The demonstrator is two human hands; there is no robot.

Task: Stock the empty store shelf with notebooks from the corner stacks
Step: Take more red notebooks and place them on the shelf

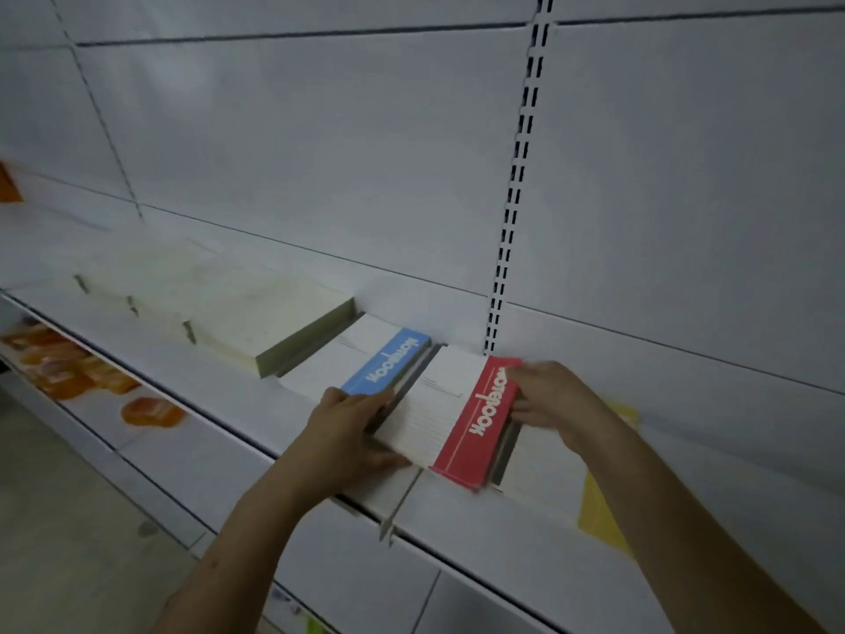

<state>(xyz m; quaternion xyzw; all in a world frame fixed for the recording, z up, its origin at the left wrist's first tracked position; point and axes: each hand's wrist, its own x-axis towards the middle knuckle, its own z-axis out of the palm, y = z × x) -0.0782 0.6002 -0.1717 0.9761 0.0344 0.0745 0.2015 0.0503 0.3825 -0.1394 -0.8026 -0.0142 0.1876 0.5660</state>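
While our left hand [352, 432] grips the near corner of the red-banded notebook stack [450, 416] and our right hand [551, 395] clasps its far edge, the stack rests on the white shelf [219, 395] beside a blue-banded stack [366, 363]; a yellow-banded stack [571, 478] lies just right.

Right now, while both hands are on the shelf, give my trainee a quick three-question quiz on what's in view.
1. True or false: the left hand and right hand flank the red notebook stack.
2. Which stack lies directly left of the red one? A) yellow B) blue C) orange
3. Fill in: right of the red stack lies a stack with a ____ band.

Key: 1 true. 2 B, the blue notebook stack. 3 yellow, the yellow notebook stack.
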